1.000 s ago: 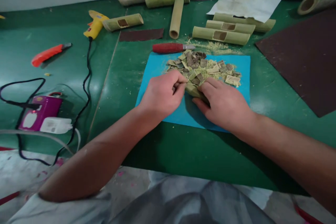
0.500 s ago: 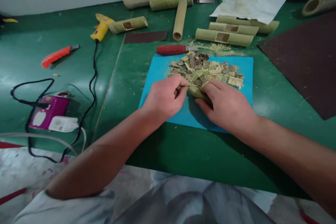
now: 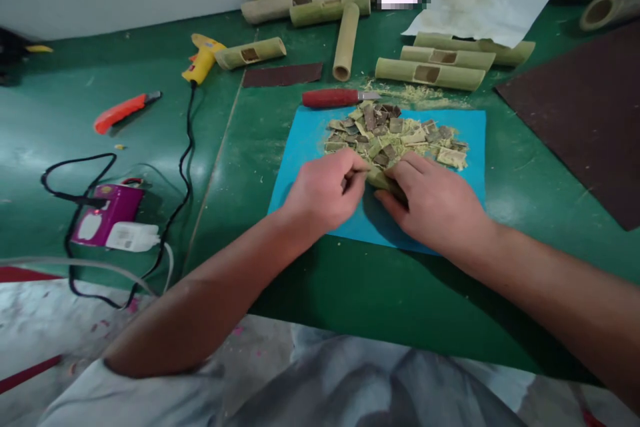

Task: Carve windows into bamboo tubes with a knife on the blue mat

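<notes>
My right hand point(image 3: 437, 197) is closed round a short green bamboo piece point(image 3: 381, 180), keeping it low over a blue sheet point(image 3: 350, 230). At its left end my left hand point(image 3: 327, 190) is closed in a pinch, thumb and forefinger touching the bamboo. Whatever those fingers hold is mostly hidden. Just beyond both hands lies a heap of bamboo chips and shavings point(image 3: 395, 130). A red-handled carving knife point(image 3: 333, 98) rests along the sheet's far edge, blade to the right.
Notched bamboo tubes point(image 3: 430, 73) lie at the back, near a white paper point(image 3: 485, 0). Dark brown sheet point(image 3: 580, 120) lies right. Leftward are a yellow glue gun point(image 3: 203, 60) with a trailing cord, an orange utility knife point(image 3: 123, 112) and a purple power box point(image 3: 113, 213).
The view has shifted slightly, so everything appears a little further right. Both hands stay at the bamboo piece with much the same hold.
</notes>
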Motion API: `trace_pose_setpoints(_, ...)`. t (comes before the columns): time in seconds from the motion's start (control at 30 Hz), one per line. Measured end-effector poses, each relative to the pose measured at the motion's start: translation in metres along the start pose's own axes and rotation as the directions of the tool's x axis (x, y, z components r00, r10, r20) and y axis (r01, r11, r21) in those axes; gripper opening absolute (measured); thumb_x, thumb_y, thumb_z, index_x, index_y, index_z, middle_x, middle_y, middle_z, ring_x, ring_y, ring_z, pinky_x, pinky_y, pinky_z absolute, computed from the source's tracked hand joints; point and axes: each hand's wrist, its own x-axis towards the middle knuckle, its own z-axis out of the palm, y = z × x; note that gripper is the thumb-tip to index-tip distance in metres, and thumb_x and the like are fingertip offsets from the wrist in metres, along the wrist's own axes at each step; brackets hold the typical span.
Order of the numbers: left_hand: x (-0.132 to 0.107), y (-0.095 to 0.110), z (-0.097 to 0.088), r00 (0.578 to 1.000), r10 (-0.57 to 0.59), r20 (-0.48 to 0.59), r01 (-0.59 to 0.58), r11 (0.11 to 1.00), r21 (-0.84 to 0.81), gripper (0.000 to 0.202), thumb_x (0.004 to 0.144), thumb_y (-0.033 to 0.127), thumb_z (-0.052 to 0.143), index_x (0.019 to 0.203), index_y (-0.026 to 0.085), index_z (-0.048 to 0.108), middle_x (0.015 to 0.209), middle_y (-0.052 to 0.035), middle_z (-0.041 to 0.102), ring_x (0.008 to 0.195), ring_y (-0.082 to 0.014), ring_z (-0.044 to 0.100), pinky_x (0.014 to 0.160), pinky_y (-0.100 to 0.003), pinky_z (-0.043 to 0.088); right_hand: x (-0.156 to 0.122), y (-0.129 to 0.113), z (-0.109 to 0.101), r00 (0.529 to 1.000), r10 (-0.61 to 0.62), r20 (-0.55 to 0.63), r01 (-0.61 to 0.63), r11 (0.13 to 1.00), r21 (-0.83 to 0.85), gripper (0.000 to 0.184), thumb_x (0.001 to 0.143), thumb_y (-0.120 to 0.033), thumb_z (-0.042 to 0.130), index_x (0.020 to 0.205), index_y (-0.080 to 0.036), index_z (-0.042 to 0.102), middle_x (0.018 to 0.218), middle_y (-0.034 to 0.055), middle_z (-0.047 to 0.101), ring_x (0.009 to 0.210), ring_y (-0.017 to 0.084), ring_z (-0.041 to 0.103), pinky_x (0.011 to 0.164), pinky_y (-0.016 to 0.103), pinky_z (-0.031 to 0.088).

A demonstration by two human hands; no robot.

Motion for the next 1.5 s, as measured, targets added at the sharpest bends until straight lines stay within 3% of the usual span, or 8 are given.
trace_pose_setpoints(0.1, 0.000, 0.002, 0.001, 0.998, -0.013, -0.056, 0.013, 1.000, 0.009, 0.010, 0.086, 0.015, 0.057, 0.086, 0.018, 0.067, 0.071, 0.0017, 0.068, 0.060, -0.0103, 0.057, 0.060, -0.022, 0.044, 0.000, 0.000, -0.001, 1.000, 0.023, 0.009, -0.023, 1.000, -0.007, 0.018, 0.094, -0.031, 0.058, 0.096, -0.015, 0.066, 0.097, 0.0122, 0.066, 0.085, 0.025, 0.061, 0.063, 0.033, 0.036)
trace_pose_setpoints(0.27, 0.001, 0.002, 0.001, 0.999, 0.039, 0.010, -0.039, 0.999, -0.006, 0.009, 0.087, 0.016, 0.058, 0.086, 0.018, 0.067, 0.069, 0.0023, 0.066, 0.058, -0.0097, 0.056, 0.058, -0.022, 0.043, 0.001, 0.000, -0.001, 1.000, -0.010, 0.007, 0.010, 1.000, -0.013, 0.018, 0.095, -0.031, 0.057, 0.096, -0.015, 0.065, 0.095, 0.0124, 0.066, 0.086, 0.025, 0.061, 0.063, 0.034, 0.037)
trace_pose_setpoints(0.5, 0.003, -0.008, -0.003, 0.997, -0.019, -0.077, 0.023, 0.998, 0.053, 0.011, 0.087, 0.016, 0.057, 0.088, 0.017, 0.068, 0.070, 0.0015, 0.066, 0.060, -0.0103, 0.057, 0.060, -0.022, 0.044, -0.006, 0.003, 0.000, 0.999, -0.020, -0.038, 0.019, 1.000, -0.024, 0.018, 0.092, -0.031, 0.061, 0.097, -0.014, 0.066, 0.096, 0.0122, 0.066, 0.085, 0.025, 0.062, 0.064, 0.034, 0.038)
trace_pose_setpoints(0.77, 0.004, -0.007, -0.001, 0.994, -0.018, -0.107, 0.017, 1.000, -0.009, 0.012, 0.088, 0.017, 0.059, 0.090, 0.017, 0.071, 0.070, 0.0015, 0.068, 0.061, -0.0094, 0.059, 0.061, -0.021, 0.047, -0.020, 0.014, -0.001, 0.992, -0.057, -0.112, 0.057, 0.998, -0.004, 0.018, 0.091, -0.033, 0.064, 0.083, -0.017, 0.065, 0.082, 0.0073, 0.064, 0.077, 0.021, 0.061, 0.063, 0.032, 0.039)
trace_pose_setpoints(1.0, 0.002, -0.007, -0.005, 0.996, -0.076, -0.040, 0.073, 0.995, -0.075, 0.014, 0.085, 0.023, 0.068, 0.096, 0.017, 0.075, 0.067, 0.0023, 0.066, 0.057, -0.0098, 0.058, 0.058, -0.021, 0.049, -0.018, 0.012, 0.000, 0.991, -0.063, -0.120, 0.063, 0.998, 0.000, 0.017, 0.091, -0.032, 0.063, 0.083, -0.018, 0.065, 0.081, 0.0069, 0.064, 0.077, 0.021, 0.061, 0.062, 0.031, 0.038)
trace_pose_setpoints(1.3, -0.002, -0.001, -0.007, 0.979, -0.196, 0.049, 0.202, 0.957, -0.208, 0.017, 0.085, 0.024, 0.070, 0.099, 0.019, 0.078, 0.084, -0.0014, 0.078, 0.069, -0.0132, 0.068, 0.065, -0.023, 0.057, -0.019, 0.013, 0.001, 0.991, -0.074, -0.112, 0.076, 0.997, 0.009, 0.018, 0.093, -0.033, 0.059, 0.086, -0.017, 0.065, 0.083, 0.0072, 0.064, 0.077, 0.021, 0.060, 0.063, 0.031, 0.038)
trace_pose_setpoints(1.5, -0.007, -0.002, -0.007, 0.998, -0.051, 0.038, 0.055, 0.992, -0.117, 0.020, 0.093, 0.025, 0.065, 0.107, 0.020, 0.078, 0.103, -0.0042, 0.079, 0.089, -0.0172, 0.074, 0.079, -0.026, 0.059, -0.019, 0.013, -0.001, 0.991, -0.080, -0.112, 0.081, 0.997, 0.011, 0.017, 0.093, -0.032, 0.060, 0.084, -0.018, 0.064, 0.083, 0.0072, 0.064, 0.077, 0.020, 0.059, 0.063, 0.031, 0.038)
